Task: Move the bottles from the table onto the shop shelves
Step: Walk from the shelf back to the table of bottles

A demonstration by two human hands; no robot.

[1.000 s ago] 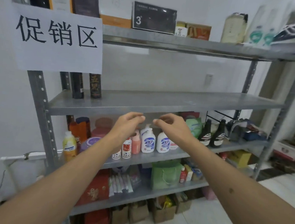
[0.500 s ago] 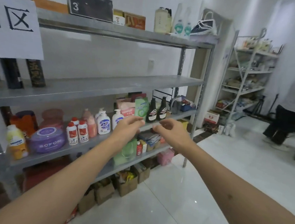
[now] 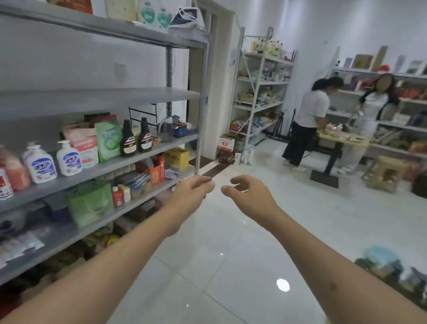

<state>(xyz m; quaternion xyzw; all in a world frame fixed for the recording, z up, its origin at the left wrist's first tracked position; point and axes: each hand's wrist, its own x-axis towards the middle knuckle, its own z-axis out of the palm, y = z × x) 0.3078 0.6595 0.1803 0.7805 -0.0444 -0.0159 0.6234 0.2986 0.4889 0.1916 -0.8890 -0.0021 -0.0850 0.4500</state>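
Bottles (image 3: 68,159) stand upright, necks up, on shelves (image 3: 141,156) left of both hands; left hand (image 3: 192,194) and right hand (image 3: 252,194) are loose, holding nothing.

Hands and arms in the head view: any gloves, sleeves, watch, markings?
Both are bare. The left hand and right hand wear no gloves or rings that show. Both forearms are uncovered to the frame edge: no sleeves, watch or bands in view. The right forearm carries one small dark spot.
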